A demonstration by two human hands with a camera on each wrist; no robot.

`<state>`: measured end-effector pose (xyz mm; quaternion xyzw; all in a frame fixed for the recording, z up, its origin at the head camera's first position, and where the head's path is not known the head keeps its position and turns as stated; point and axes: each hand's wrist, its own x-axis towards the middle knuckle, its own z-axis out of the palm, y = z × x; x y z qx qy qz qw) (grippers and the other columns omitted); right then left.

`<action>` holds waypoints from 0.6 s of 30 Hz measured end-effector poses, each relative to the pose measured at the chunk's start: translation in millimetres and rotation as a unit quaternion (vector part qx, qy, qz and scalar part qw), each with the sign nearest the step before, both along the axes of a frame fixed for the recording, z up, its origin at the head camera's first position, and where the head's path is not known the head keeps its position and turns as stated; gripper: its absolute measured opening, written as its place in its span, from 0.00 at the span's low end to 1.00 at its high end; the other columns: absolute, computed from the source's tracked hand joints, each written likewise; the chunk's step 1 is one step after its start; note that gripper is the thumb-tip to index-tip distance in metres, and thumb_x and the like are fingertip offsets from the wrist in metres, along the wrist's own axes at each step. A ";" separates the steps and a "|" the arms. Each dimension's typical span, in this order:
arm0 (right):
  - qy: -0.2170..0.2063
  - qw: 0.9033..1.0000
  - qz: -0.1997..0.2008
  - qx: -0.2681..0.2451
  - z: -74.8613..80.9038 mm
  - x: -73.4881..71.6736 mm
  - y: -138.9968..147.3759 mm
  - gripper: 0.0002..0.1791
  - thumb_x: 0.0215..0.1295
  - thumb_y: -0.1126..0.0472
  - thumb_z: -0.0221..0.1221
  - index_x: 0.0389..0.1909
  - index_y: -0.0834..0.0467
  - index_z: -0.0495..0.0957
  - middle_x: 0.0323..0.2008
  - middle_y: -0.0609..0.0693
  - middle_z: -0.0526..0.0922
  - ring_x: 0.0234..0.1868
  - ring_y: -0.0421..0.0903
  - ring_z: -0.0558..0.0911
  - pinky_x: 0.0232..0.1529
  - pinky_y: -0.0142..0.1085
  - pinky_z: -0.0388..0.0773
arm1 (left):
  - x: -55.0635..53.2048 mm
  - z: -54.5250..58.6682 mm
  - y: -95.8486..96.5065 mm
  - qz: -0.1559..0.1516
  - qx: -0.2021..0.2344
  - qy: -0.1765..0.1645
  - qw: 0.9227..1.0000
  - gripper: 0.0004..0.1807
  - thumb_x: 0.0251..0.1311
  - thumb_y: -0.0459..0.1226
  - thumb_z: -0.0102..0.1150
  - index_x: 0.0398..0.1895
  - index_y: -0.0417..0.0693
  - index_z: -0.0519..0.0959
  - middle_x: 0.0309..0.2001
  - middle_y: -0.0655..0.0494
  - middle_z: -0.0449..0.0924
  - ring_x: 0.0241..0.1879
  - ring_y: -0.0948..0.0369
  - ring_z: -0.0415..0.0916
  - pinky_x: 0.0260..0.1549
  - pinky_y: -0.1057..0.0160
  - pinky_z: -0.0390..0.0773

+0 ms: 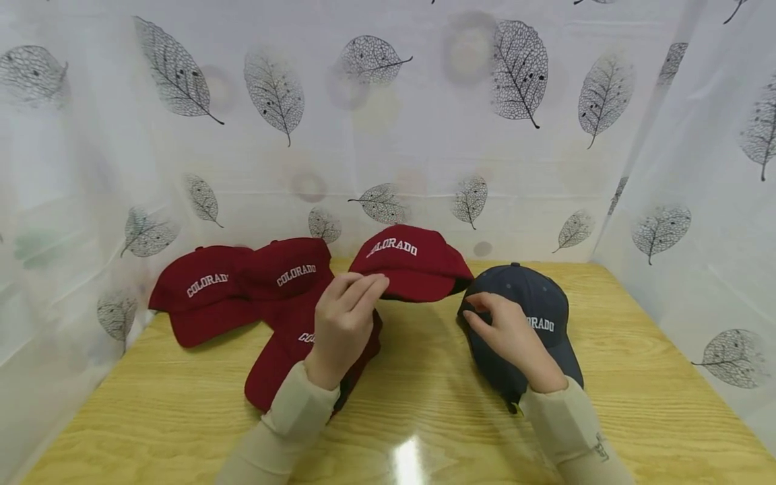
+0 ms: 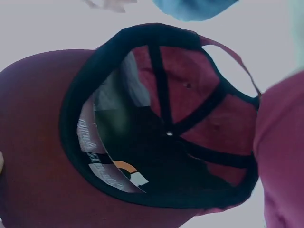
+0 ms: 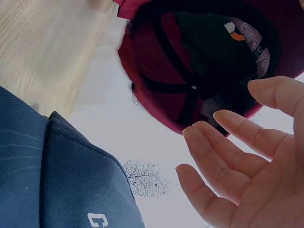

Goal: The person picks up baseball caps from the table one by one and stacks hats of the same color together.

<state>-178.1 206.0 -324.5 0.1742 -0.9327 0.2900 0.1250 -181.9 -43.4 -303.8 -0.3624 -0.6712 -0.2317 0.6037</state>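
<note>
My left hand [image 1: 344, 323] pinches the brim of a dark red baseball cap [image 1: 418, 259] with white COLORADO lettering, holding it above the table. In the left wrist view the underside of this cap [image 2: 38, 133] shows its black sweatband and inner label, and a fingertip is just visible at the left edge. My right hand [image 3: 242, 171] has its fingers spread and slightly bent, with nothing between them. It hovers in front of a navy COLORADO cap [image 1: 515, 289] and beside the raised red cap; whether it touches the navy one is unclear.
Three more red caps lie together on the left: one at the far left [image 1: 203, 283], one behind [image 1: 291, 263] and one in front [image 1: 285, 350], partly hidden by my left arm. The wooden table [image 1: 424, 391] is enclosed by a white leaf-print curtain [image 1: 400, 148].
</note>
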 end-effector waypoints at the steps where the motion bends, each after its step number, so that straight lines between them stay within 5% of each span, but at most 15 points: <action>1: 0.001 1.000 -0.002 -0.002 0.2 -0.2 0.6 0.13 0.59 0.64 0.55 0.44 0.66 0.74 0.39 0.58 0.78 0.40 0.52 0.76 0.39 0.46 0.72 | 1.0 -1.3 2.7 0.000 -0.010 0.001 1.000 0.12 0.54 0.22 0.45 0.31 0.36 0.80 0.32 0.48 0.79 0.28 0.53 0.71 0.28 0.62 0.73; 6: 0.004 1.000 -0.016 -0.007 -0.3 -0.7 2.2 0.12 0.61 0.66 0.52 0.44 0.66 0.74 0.38 0.56 0.78 0.37 0.49 0.76 0.36 0.43 0.72 | 3.3 -15.3 17.3 0.021 -0.081 -0.014 0.996 0.11 0.59 0.27 0.46 0.32 0.39 0.81 0.33 0.51 0.80 0.30 0.55 0.72 0.30 0.65 0.73; 11: 0.006 1.000 -0.018 -0.012 -0.9 -1.3 2.6 0.11 0.61 0.66 0.51 0.43 0.66 0.74 0.36 0.55 0.78 0.36 0.48 0.76 0.36 0.43 0.72 | 8.1 -31.1 29.3 0.056 -0.176 -0.053 0.981 0.16 0.64 0.30 0.41 0.34 0.43 0.82 0.36 0.53 0.80 0.31 0.58 0.72 0.30 0.67 0.74; 18: 0.001 1.000 -0.016 -0.011 -2.1 -2.5 2.7 0.10 0.61 0.65 0.53 0.41 0.65 0.75 0.36 0.54 0.78 0.37 0.48 0.76 0.38 0.44 0.72 | 17.5 -39.4 28.7 0.081 -0.237 -0.116 0.961 0.09 0.51 0.30 0.59 0.36 0.46 0.82 0.37 0.56 0.79 0.32 0.58 0.70 0.28 0.66 0.74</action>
